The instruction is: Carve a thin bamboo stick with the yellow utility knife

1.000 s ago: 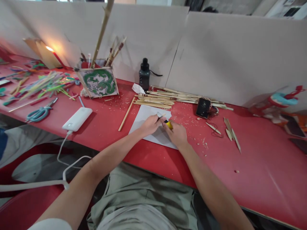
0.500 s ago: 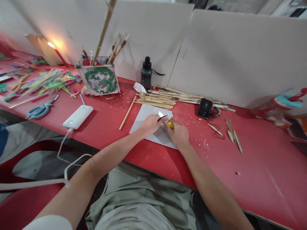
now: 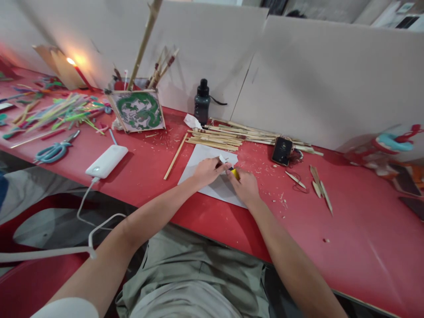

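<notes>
My right hand [image 3: 245, 184] is closed round a yellow-handled utility knife [image 3: 235, 173]. Its pale blade [image 3: 222, 158] points up and left, past my left fingers. Against the knife, my left hand [image 3: 208, 171] is closed in a pinch on a small thin stick [image 3: 227, 159], mostly hidden by the fingers and blade. Both hands meet above a white sheet of paper [image 3: 195, 161] lying on the red table [image 3: 212, 216]. Just beyond the paper lies a row of cut bamboo sticks [image 3: 215, 140], and a single bamboo stick [image 3: 175, 157] lies to its left.
A black bottle [image 3: 202, 104] stands at the back by a partition. A dragon picture panel [image 3: 139, 110], white power bank [image 3: 107, 162], blue scissors [image 3: 53, 152] and lit candle [image 3: 82, 77] are leftward. Rightward lie a black phone-like device [image 3: 282, 150], pointed bamboo pieces [image 3: 326, 196] and shavings.
The knife blade has tilted slightly between my fingers, and my left thumb has shifted over the thin stick. Both hands stay over the paper. The view has shifted slightly.
</notes>
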Tool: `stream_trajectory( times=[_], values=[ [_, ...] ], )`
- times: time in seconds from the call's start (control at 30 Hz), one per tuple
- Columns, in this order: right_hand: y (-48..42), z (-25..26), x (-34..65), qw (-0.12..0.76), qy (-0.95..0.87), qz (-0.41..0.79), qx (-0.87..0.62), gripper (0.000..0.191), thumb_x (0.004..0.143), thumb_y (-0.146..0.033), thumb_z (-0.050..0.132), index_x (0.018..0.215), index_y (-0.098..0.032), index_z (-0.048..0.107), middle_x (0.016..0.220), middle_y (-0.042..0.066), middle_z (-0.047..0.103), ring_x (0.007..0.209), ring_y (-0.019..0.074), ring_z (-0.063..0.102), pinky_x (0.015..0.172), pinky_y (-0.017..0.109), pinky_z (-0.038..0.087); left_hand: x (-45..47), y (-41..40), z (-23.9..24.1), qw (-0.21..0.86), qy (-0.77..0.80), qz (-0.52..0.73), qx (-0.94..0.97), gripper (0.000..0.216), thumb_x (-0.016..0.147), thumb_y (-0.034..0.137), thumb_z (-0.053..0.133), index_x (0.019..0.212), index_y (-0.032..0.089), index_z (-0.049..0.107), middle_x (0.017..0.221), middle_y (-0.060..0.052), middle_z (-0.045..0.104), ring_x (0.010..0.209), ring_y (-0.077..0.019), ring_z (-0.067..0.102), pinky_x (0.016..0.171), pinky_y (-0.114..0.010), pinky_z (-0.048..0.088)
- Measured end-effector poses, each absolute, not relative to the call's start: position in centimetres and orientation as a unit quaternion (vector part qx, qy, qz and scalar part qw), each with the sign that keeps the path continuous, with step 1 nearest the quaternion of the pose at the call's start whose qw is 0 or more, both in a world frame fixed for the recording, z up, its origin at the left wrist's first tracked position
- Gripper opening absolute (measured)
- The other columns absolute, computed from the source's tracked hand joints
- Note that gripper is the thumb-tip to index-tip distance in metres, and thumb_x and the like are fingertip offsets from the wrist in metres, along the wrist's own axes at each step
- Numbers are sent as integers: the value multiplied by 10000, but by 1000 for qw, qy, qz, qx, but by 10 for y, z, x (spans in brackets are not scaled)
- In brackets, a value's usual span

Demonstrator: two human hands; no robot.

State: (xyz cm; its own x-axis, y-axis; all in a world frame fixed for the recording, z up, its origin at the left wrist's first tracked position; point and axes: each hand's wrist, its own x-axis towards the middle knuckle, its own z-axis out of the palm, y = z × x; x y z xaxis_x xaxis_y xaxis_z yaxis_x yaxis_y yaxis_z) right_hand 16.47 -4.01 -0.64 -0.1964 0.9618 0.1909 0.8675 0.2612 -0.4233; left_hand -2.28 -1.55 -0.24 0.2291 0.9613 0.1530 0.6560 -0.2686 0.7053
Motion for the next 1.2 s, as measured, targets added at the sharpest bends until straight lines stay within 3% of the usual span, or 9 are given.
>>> stream_trajectory(
  times=[0.43, 0.73, 1.2],
  values=[
    [-39, -7, 166, 219, -768, 130, -588, 572, 977, -743, 354, 764, -236, 511, 621, 9, 543, 582, 172, 464, 572, 290, 256, -24, -15, -4, 267, 485, 286, 782, 725, 1004, 699, 275, 1016, 146, 743, 965, -149, 758, 926, -284, 712, 754, -334, 471],
    [-38, -9, 167, 211, -772, 113, -589, 615, 977, -765, 323, 803, -223, 555, 665, 36, 610, 619, 183, 529, 575, 287, 267, -25, -14, -2, 255, 472, 266, 801, 691, 1040, 630, 256, 1080, 148, 749, 1055, -141, 781, 1025, -260, 723, 868, -330, 508],
    [-47, -2, 158, 151, -758, 14, -634, 579, 1017, -701, 343, 927, -201, 621, 864, 105, 739, 721, 224, 638, 599, 313, 225, -22, -14, 0, 253, 553, 262, 749, 678, 988, 688, 383, 850, 150, 772, 782, -111, 725, 728, -209, 644, 623, -301, 350]
  ],
)
